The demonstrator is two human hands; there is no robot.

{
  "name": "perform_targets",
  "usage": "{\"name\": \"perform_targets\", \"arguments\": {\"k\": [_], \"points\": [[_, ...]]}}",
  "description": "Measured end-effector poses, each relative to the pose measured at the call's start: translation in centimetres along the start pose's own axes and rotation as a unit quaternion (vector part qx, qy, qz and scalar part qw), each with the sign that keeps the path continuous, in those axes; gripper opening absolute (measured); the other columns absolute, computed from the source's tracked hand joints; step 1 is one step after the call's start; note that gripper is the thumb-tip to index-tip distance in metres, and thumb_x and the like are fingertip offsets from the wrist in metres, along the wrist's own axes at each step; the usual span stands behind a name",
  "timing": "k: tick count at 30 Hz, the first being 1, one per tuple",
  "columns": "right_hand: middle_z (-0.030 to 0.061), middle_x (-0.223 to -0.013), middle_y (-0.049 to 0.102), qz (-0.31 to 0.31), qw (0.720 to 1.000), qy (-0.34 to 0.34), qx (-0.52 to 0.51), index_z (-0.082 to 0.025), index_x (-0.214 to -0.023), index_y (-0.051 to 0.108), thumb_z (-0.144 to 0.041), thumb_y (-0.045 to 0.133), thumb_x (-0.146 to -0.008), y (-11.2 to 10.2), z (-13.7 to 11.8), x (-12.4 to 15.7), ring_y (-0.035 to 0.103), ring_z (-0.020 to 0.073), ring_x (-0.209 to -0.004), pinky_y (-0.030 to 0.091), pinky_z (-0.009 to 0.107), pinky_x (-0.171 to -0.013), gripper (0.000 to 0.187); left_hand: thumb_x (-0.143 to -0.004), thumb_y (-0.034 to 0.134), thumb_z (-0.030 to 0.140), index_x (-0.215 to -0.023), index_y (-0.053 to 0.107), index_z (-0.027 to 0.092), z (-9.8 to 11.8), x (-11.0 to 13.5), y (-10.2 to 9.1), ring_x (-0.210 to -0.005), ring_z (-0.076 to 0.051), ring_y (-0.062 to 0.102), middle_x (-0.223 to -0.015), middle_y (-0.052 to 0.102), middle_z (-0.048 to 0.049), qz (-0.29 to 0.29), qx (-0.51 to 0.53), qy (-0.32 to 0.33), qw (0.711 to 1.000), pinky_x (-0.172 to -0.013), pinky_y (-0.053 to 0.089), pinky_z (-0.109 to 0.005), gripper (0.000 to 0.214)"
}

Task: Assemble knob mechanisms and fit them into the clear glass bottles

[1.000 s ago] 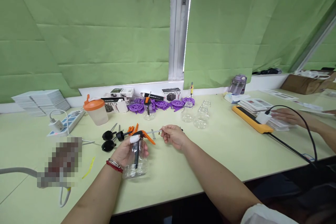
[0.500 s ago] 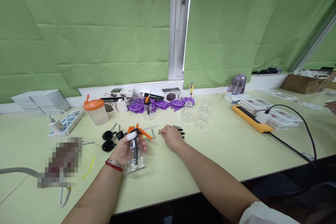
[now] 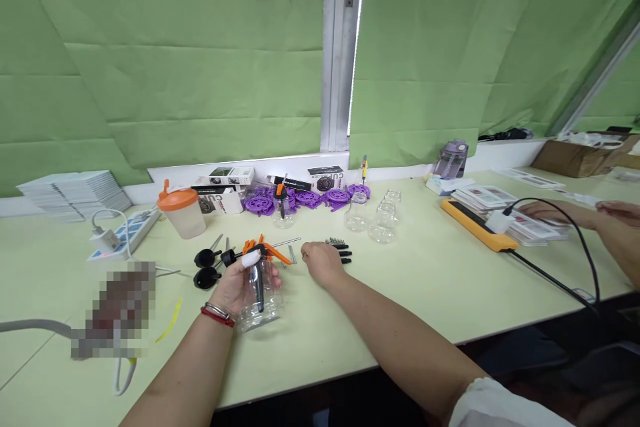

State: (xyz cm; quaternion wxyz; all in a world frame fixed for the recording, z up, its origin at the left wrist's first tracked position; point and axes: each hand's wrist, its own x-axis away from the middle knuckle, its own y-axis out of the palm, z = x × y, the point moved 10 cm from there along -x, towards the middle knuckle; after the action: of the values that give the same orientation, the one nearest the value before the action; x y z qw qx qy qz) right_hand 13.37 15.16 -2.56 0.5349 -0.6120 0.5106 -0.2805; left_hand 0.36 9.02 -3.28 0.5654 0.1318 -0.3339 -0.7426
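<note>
The person's left hand [image 3: 244, 283] held a clear bottle [image 3: 265, 313] with a black-and-orange lever top [image 3: 278, 253] over the counter [image 3: 400, 320], fingers curled around its upper part. It looked light, stiff and slick, best taken near the neck; a black tube [image 3: 259, 288] hung inside. The right hand [image 3: 320, 263] had narrow, bunched fingers, any hold hidden. Behind, another lever-topped clear container [image 3: 286, 221] also contained a black tube

The bottle [image 3: 270, 310] is clear, its lever [image 3: 281, 255] orange, the tabletop [image 3: 400, 300] pale yellow-green, the wall covering [image 3: 210, 100] green.
</note>
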Motion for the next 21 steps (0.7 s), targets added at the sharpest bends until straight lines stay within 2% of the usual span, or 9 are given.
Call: {"name": "perform_targets", "arguments": {"k": [4,7,9,12,14,15,17,19,21], "points": [[0.0056,-0.086,0.07,0.046,0.993,0.024,-0.104,-0.02,-0.083,0.066,-0.021,0.053,-0.084,-2.1,0.9,0.7,0.06,0.0178,-0.079,0.035,0.027,-0.067,0.013,-0.076,0.058,0.034,-0.078,0.065,0.01,0.5,0.1,-0.1,-0.065,-0.026,0.067,-0.069,0.069,-0.0125,0.021,0.005,0.013,1.0,-0.062,0.054,-0.039,0.025],[0.0064,-0.08,0.068,0.033,0.96,0.023,-0.278,-0.018,-0.079,0.064,-0.039,0.05,-0.087,-2.7,0.6,2.1,0.06,0.0166,-0.071,0.038,0.026,-0.063,0.026,-0.076,0.059,0.036,-0.08,0.065,0.011,1.7,0.1,0.1,-0.073,-0.025,0.067,-0.072,0.069,-0.0112,0.038,0.036,0.08,0.995,-0.071,0.054,-0.041,0.026],[0.0082,-0.08,0.066,-0.068,0.894,0.008,-0.443,-0.016,-0.082,0.062,-0.055,0.046,-0.086,-1.3,-1.2,3.4,0.06,0.0162,-0.067,0.041,0.025,-0.057,0.042,-0.075,0.062,0.035,-0.082,0.066,0.013,2.7,0.2,0.4,-0.084,-0.025,0.067,-0.081,0.07,-0.0101,0.036,0.069,0.141,0.987,-0.082,0.052,-0.042,0.023],[0.0079,-0.084,0.064,-0.25,0.711,-0.002,-0.658,-0.02,-0.108,0.053,-0.07,0.036,-0.081,0.5,-5.3,5.9,0.064,0.0189,-0.07,0.048,0.028,-0.055,0.06,-0.073,0.066,0.032,-0.09,0.066,0.017,3.7,0.6,1.0,-0.102,-0.025,0.061,-0.099,0.07,-0.0083,0.017,0.09,0.206,0.974,-0.093,0.047,-0.043,0.023],[0.0054,-0.084,0.064,-0.28,0.636,0.004,-0.719,-0.022,-0.112,0.048,-0.069,0.045,-0.078,0.4,-6.3,6.4,0.065,0.019,-0.07,0.051,0.032,-0.058,0.058,-0.071,0.069,0.03,-0.093,0.066,0.019,4.0,0.7,1.3,-0.108,-0.026,0.058,-0.104,0.069,-0.0078,0.003,0.073,0.22,0.973,-0.092,0.047,-0.042,0.025],[0.004,-0.082,0.064,-0.268,0.626,0.019,-0.732,-0.022,-0.109,0.047,-0.066,0.052,-0.076,0.4,-6.0,6.1,0.065,0.018,-0.068,0.052,0.032,-0.06,0.055,-0.069,0.07,0.028,-0.094,0.066,0.019,4.1,0.8,1.4,-0.108,-0.026,0.058,-0.104,0.068,-0.0079,0.002,0.052,0.224,0.973,-0.091,0.048,-0.04,0.026],[0.0008,-0.076,0.061,-0.218,0.636,0.072,-0.737,-0.021,-0.1,0.047,-0.06,0.06,-0.073,0.5,-3.9,5.1,0.063,0.015,-0.06,0.052,0.031,-0.058,0.049,-0.064,0.074,0.021,-0.092,0.067,0.017,4.3,0.8,1.0,-0.1,-0.024,0.061,-0.1,0.069,-0.0076,0.026,-0.014,0.237,0.971,-0.083,0.05,-0.033,0.029],[-0.0018,-0.07,0.058,-0.177,0.652,0.12,-0.727,-0.021,-0.095,0.047,-0.061,0.059,-0.073,0.7,-1.8,4.4,0.059,0.013,-0.053,0.051,0.03,-0.053,0.047,-0.063,0.074,0.018,-0.086,0.067,0.015,4.3,0.7,0.3,-0.078,-0.018,0.064,-0.086,0.069,-0.0062,0.071,-0.109,0.249,0.96,-0.066,0.05,-0.025,0.025],[-0.0029,-0.066,0.054,-0.165,0.673,0.138,-0.708,-0.021,-0.093,0.047,-0.064,0.055,-0.074,0.8,-0.8,4.0,0.055,0.0118,-0.048,0.048,0.027,-0.046,0.048,-0.069,0.071,0.024,-0.075,0.066,0.014,4.2,0.6,-0.2,-0.053,-0.011,0.055,-0.066,0.064,-0.0022,0.113,-0.192,0.256,0.941,-0.047,0.042,-0.021,0.013]]}}
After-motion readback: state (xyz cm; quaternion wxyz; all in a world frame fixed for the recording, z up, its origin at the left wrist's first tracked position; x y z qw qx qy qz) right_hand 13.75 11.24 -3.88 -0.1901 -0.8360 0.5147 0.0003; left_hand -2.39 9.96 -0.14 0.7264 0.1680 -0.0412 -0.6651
